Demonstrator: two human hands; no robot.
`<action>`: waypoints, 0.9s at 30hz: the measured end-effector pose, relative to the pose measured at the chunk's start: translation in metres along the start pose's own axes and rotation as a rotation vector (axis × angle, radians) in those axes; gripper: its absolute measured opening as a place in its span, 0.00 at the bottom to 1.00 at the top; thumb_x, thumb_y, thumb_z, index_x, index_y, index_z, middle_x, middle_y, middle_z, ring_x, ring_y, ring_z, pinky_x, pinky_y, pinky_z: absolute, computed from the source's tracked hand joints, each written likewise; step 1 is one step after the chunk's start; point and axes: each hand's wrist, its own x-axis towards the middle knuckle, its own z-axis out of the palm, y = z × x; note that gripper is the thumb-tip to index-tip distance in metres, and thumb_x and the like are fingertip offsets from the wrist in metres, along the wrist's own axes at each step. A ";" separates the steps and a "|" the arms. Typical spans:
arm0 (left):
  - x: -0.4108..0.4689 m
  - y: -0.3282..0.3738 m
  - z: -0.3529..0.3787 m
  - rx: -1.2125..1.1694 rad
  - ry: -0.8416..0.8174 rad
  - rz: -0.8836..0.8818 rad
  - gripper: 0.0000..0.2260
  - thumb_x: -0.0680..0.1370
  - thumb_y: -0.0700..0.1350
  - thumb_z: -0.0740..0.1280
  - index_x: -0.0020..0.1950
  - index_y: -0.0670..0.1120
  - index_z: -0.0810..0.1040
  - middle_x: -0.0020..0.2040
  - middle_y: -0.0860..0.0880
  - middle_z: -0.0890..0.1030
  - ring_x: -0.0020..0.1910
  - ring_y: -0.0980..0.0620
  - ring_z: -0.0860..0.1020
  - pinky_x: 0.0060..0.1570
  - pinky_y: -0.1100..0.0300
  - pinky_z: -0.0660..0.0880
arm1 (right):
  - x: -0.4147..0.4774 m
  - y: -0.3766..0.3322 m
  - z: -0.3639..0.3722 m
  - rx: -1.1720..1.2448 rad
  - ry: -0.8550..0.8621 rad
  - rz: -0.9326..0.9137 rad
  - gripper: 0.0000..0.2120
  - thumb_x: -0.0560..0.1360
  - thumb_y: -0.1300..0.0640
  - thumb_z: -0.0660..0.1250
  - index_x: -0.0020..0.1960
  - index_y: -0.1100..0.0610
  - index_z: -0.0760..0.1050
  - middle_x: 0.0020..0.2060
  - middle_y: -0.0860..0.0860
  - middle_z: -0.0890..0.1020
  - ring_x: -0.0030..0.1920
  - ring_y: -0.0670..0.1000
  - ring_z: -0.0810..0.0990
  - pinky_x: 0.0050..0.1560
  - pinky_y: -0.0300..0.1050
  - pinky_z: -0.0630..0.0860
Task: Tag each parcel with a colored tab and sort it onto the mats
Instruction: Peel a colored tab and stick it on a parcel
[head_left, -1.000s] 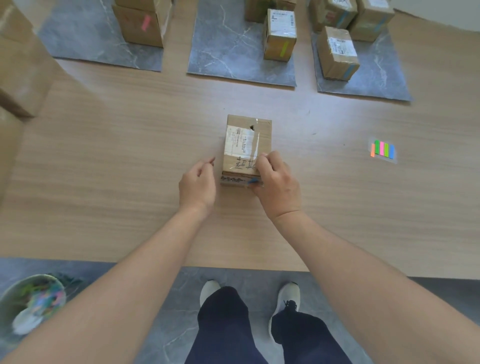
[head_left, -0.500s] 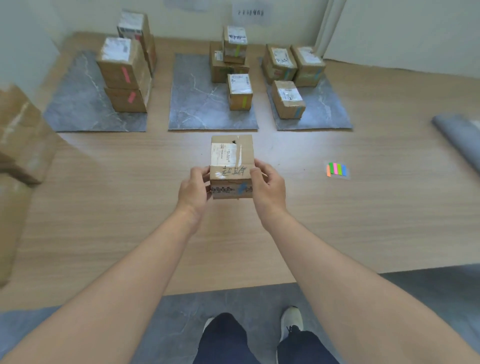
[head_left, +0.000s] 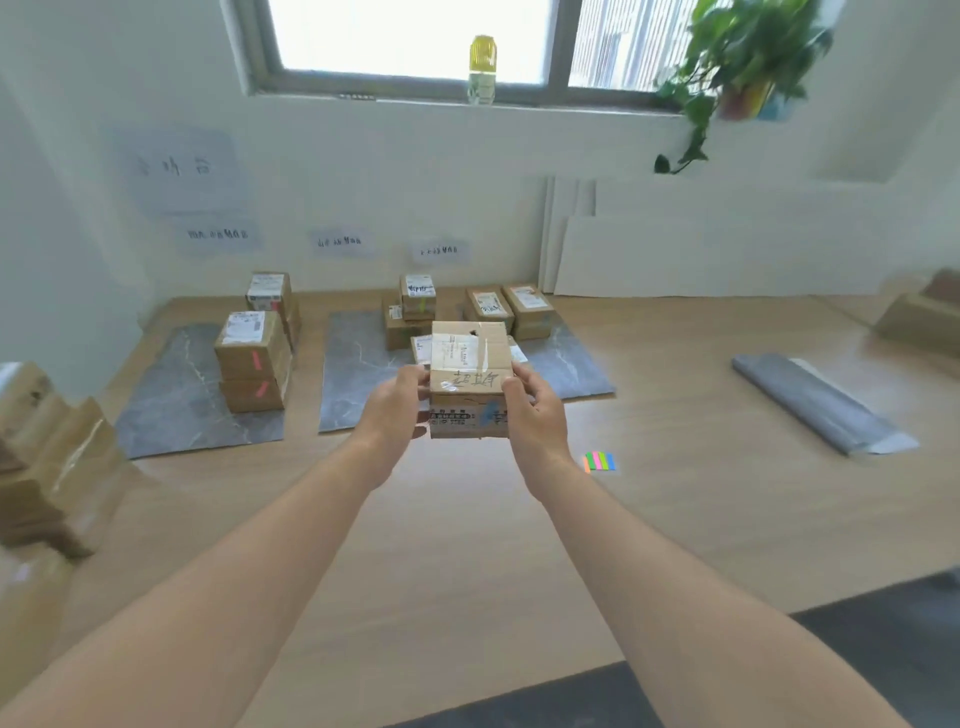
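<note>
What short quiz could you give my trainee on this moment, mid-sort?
1. True or false: the left hand and right hand both hold the parcel.
2. The tab on the parcel's near face is: A pink, B blue, C green.
3. Fill in: the strip of spare tabs lies on the table to the ____ of the right hand.
Key: 1 true; 2 B; 3 right.
</note>
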 end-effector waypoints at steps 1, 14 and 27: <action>0.000 0.004 0.003 0.008 -0.019 0.003 0.17 0.83 0.51 0.53 0.51 0.50 0.80 0.49 0.52 0.84 0.46 0.49 0.80 0.54 0.52 0.76 | 0.001 -0.004 -0.004 -0.011 0.006 -0.010 0.13 0.82 0.53 0.62 0.63 0.44 0.79 0.52 0.44 0.85 0.52 0.42 0.83 0.42 0.31 0.76; 0.050 0.015 0.089 -0.013 -0.159 -0.069 0.16 0.84 0.54 0.55 0.58 0.51 0.80 0.59 0.48 0.82 0.47 0.46 0.79 0.57 0.48 0.77 | 0.074 0.001 -0.065 -0.032 0.068 -0.016 0.11 0.81 0.51 0.61 0.55 0.38 0.79 0.49 0.41 0.86 0.51 0.43 0.84 0.53 0.49 0.82; 0.186 -0.010 0.266 -0.129 0.015 -0.277 0.14 0.82 0.53 0.57 0.51 0.53 0.82 0.45 0.55 0.85 0.51 0.48 0.79 0.62 0.52 0.73 | 0.266 0.075 -0.172 -0.052 -0.017 0.138 0.20 0.72 0.39 0.61 0.63 0.37 0.75 0.62 0.48 0.77 0.60 0.46 0.79 0.60 0.56 0.81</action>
